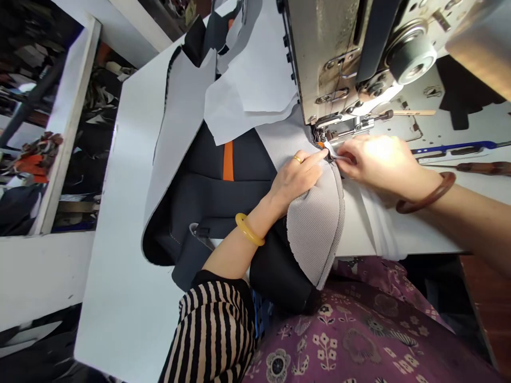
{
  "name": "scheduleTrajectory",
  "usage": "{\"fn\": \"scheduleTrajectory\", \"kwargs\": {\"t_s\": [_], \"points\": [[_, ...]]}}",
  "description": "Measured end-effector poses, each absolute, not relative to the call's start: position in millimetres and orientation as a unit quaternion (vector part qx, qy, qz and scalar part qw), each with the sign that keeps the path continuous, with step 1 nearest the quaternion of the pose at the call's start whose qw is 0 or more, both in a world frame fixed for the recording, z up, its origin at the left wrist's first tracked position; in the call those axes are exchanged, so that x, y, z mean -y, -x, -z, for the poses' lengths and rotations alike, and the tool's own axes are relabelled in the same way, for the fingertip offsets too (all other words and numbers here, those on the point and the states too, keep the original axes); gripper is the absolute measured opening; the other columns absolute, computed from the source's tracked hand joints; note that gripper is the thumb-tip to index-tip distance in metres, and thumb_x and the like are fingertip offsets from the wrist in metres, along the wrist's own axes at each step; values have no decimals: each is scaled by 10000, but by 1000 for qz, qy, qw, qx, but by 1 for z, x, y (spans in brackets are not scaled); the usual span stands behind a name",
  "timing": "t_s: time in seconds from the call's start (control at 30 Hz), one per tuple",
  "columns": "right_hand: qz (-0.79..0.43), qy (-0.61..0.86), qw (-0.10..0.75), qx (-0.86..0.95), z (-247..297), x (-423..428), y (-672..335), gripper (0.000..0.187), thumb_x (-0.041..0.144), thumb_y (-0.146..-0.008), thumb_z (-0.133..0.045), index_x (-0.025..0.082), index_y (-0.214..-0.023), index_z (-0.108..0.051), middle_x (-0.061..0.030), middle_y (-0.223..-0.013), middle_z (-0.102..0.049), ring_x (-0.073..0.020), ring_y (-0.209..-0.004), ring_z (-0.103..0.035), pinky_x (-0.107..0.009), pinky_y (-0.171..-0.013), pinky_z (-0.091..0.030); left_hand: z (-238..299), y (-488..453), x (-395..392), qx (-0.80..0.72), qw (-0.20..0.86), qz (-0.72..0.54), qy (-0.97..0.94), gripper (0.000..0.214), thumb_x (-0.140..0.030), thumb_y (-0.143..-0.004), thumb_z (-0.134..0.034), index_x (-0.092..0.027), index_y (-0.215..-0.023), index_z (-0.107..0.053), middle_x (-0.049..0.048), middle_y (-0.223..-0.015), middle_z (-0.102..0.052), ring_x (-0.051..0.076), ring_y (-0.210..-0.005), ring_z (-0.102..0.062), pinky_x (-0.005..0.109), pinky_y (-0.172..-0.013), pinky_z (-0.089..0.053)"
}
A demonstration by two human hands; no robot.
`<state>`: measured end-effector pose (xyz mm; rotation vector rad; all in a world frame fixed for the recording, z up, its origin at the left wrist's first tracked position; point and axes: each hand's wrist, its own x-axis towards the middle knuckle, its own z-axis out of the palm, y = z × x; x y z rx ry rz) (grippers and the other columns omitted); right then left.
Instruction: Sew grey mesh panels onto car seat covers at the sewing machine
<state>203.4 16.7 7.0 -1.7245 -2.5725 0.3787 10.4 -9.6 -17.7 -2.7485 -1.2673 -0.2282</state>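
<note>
A padded fabric cover (315, 229), grey mesh with black and orange panels, lies under the sewing machine's presser foot (320, 134). My left hand (297, 178) rests on the grey panel just in front of the foot. Its index finger is stretched toward the seam and the other fingers are curled against the bunched fabric. My right hand (369, 159) is closed in a pinch at the cover's edge, on a thin white strip (332, 151). A small orange bit (320, 144) shows beside the foot. The right thumb and fingertips partly hide the strip.
The sewing machine head (331, 53) rises at upper right. Grey-white fabric pieces (255, 80) lie over the cover's far end. Blue-handled snips (459, 149) and a wooden-handled tool (479, 167) are right of my right hand. Scraps fill a shelf (96, 106) at left, beyond the white table (115, 298).
</note>
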Motion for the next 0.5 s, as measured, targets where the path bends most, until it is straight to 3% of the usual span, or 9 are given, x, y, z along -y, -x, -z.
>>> {"fn": "scheduleTrajectory", "kwargs": {"t_s": [0.1, 0.27, 0.5], "points": [[-136, 555, 45, 819, -1, -15, -199, 341, 276, -870, -354, 156, -922, -669, -121, -938, -682, -243, -834, -617, -323, -674, -406, 18, -9, 6, 399, 48, 58, 914, 340, -76, -945, -371, -179, -769, -642, 45, -1296, -635, 163, -990, -581, 262, -707, -494], [-207, 579, 62, 786, 1, -20, -202, 287, 258, -869, -361, 181, -887, -637, -47, -723, -645, -182, -670, -577, -287, -630, -406, 20, -6, 4, 361, 71, 77, 927, 384, -80, -962, -314, -164, -767, -634, 50, -1239, -666, 153, -967, -588, 256, -784, -502], [-151, 524, 73, 835, 4, -17, -202, 296, 263, -909, -365, 153, -907, -640, -114, -916, -674, -221, -857, -598, -320, -735, -416, 21, -7, 2, 354, 104, 70, 927, 433, -56, -956, -265, -176, -771, -638, 15, -1192, -685, 128, -891, -595, 239, -765, -501]]}}
